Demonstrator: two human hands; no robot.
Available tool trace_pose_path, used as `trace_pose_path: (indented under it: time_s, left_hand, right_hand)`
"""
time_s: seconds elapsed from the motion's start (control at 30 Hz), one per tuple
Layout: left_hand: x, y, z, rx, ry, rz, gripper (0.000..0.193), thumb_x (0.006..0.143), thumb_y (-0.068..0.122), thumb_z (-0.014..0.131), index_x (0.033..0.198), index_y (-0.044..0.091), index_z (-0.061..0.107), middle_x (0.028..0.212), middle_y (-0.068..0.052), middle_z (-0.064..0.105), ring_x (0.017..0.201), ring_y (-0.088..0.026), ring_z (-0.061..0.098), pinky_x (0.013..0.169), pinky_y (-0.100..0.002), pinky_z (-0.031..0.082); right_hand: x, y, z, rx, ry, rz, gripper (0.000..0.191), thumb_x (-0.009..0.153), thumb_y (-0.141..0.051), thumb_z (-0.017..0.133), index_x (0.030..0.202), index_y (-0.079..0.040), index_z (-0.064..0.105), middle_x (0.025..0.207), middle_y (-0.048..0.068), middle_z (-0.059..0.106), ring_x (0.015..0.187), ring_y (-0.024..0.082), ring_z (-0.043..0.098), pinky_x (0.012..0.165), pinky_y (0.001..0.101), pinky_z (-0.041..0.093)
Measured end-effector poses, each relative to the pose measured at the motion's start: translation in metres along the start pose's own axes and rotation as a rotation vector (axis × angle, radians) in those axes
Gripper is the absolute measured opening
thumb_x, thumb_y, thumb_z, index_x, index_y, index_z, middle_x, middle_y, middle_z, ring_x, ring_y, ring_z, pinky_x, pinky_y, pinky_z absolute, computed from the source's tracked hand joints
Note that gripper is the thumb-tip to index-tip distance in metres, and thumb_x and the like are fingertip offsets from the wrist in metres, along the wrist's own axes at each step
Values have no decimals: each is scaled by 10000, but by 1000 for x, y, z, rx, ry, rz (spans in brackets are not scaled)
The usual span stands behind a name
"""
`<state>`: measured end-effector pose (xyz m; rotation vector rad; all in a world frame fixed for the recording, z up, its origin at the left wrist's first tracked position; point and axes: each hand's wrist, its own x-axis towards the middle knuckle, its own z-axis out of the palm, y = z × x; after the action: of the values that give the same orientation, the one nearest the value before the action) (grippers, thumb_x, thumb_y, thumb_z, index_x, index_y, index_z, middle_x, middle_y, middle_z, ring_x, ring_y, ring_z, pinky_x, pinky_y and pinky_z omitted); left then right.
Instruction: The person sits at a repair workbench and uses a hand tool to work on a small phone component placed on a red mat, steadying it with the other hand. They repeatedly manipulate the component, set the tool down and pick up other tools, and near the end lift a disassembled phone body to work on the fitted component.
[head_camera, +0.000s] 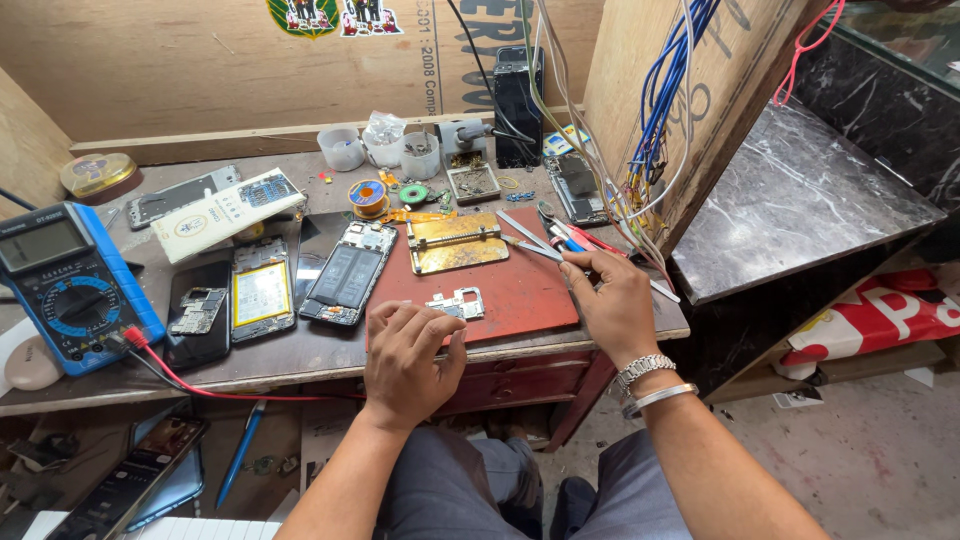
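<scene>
My left hand (405, 355) rests at the front edge of a red work mat (520, 290), fingers curled, just short of a small metal circuit-board piece (458, 304) lying on the mat. My right hand (612, 300) sits at the mat's right edge, fingers closed around a thin metal tool, tweezers (535, 247) by the look of it, whose shaft points up and left. A brass board holder (455, 243) lies at the back of the mat. An opened phone (350, 272) lies left of the mat.
A blue multimeter (65, 285) with red lead sits at far left. More opened phones (262, 292), a solder spool (368, 194), small plastic cups (342, 148) and a parts tray (473, 182) crowd the bench. Loose wires (655, 110) hang at right by a marble slab (790, 200).
</scene>
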<state>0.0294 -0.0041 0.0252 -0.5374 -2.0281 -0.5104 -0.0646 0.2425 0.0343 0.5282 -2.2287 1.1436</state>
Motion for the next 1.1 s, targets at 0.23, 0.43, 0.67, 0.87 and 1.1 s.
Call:
trace_pose_path:
  time_s: [0.23,0.43,0.67,0.87,1.1]
  left_hand:
    - [0,0,0,6,0,1,156,872,107,728,985,158,635,884,4,696,868,-216,666,955,-412,423]
    - [0,0,1,-1,-5,2,154,882,111,720,998,159,631,888,10,697,878,-211,672,954,-409,422]
    - [0,0,1,-1,-5,1,148,880,113,720,990,157,633,885,7,696,877,-217,672,949,-409,422]
    - [0,1,0,-3,3,-1,153,872,104,726,984,154,634,885,2,693,866,-220,668,950,-415,431]
    - [-3,-3,1,4,4,-5,183,833,92,733,967,153,625,903,-4,697,884,-226,673,926,-414,421]
  right_hand:
    - [0,-1,0,11,20,13,161,896,-131,760,1024,-36,782,912,119,751,766,213,668,705,330,529]
    - [1,-3,0,37,23,80,169,897,-130,771,1036,-35,791,888,109,751,696,166,643,652,304,527]
    - [0,-1,1,46,64,75,183,891,-138,787,1036,-26,786,900,98,765,710,145,662,665,297,532]
    - [0,-1,1,49,77,91,160,871,-147,801,953,-13,772,832,86,728,672,145,643,628,302,518]
    - [0,2,7,22,42,100,166,840,-186,813,844,-36,739,781,63,689,649,161,632,609,310,514]
